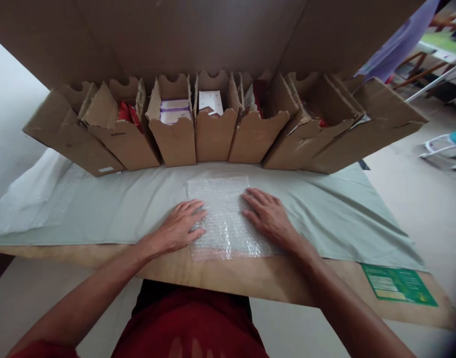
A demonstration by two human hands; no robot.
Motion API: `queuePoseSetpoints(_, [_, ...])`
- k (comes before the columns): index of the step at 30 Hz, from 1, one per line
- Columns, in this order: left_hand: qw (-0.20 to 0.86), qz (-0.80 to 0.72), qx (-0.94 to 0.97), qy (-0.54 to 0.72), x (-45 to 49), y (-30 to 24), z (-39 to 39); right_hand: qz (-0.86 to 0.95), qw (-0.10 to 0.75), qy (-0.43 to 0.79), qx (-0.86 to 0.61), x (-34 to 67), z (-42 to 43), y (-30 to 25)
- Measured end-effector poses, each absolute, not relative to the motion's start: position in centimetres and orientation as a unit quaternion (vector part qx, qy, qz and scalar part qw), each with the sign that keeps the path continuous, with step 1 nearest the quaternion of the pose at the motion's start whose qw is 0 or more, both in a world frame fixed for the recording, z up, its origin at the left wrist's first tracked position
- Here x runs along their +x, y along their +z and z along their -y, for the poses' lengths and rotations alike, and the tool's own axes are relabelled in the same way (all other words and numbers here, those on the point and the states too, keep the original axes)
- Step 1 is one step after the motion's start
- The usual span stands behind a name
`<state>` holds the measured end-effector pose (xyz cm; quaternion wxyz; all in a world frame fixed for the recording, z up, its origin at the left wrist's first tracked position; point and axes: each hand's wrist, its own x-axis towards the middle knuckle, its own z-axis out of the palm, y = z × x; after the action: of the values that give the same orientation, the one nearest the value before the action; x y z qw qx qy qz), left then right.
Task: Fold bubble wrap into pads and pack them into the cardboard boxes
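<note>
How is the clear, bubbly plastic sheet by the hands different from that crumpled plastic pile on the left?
The clear, rectangular bubble-wrap sheet lies fairly flat, but the whitish plastic heap is rumpled. The left hand and right hand touch the sheet's sides; neither touches the heap. Both are see-through plastic, lying at least partly on the pale green cloth.

Two hands (181, 226) (268, 214), seven cardboard bins (216, 139)
</note>
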<state>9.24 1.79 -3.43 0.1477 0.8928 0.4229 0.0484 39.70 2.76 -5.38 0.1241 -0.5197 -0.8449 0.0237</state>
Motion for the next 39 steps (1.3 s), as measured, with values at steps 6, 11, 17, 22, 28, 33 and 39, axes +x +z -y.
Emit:
queuePoseSetpoints(6, [0.119, -0.512, 0.850, 0.047, 9.4, -1.6, -7.2, 0.785, 0.146, -0.060, -0.599, 43.6, 1.5, -4.7])
queuePoseSetpoints(11, [0.102, -0.544, 0.832, 0.040, 11.5, -1.2, -11.1, 0.795, 0.148, -0.039, -0.586, 40.0, 2.1, -4.9])
queuePoseSetpoints(17, [0.126, -0.560, 0.817, 0.054, 9.8, 0.5, -6.8, 0.825, 0.144, -0.016, -0.546, 41.0, 0.8, -3.3])
queuePoseSetpoints(22, [0.204, -0.543, 0.796, 0.171, 8.7, 0.0, 0.3, 0.852, 0.085, -0.066, -0.513, 40.1, -3.1, 0.8])
queuePoseSetpoints(28, [0.326, -0.518, 0.780, 0.128, 7.8, -1.1, 4.0, 0.849, 0.058, -0.069, -0.520, 36.0, -9.1, 0.9])
queuePoseSetpoints(33, [0.228, -0.545, 0.790, 0.166, 6.5, 0.8, 2.8, 0.807, 0.178, -0.045, -0.562, 36.6, -7.3, -0.8])
queuePoseSetpoints(39, [0.085, -0.448, 0.878, 0.145, 10.8, -2.0, -2.1, 0.860, 0.160, 0.032, -0.484, 33.1, -3.3, -2.9])
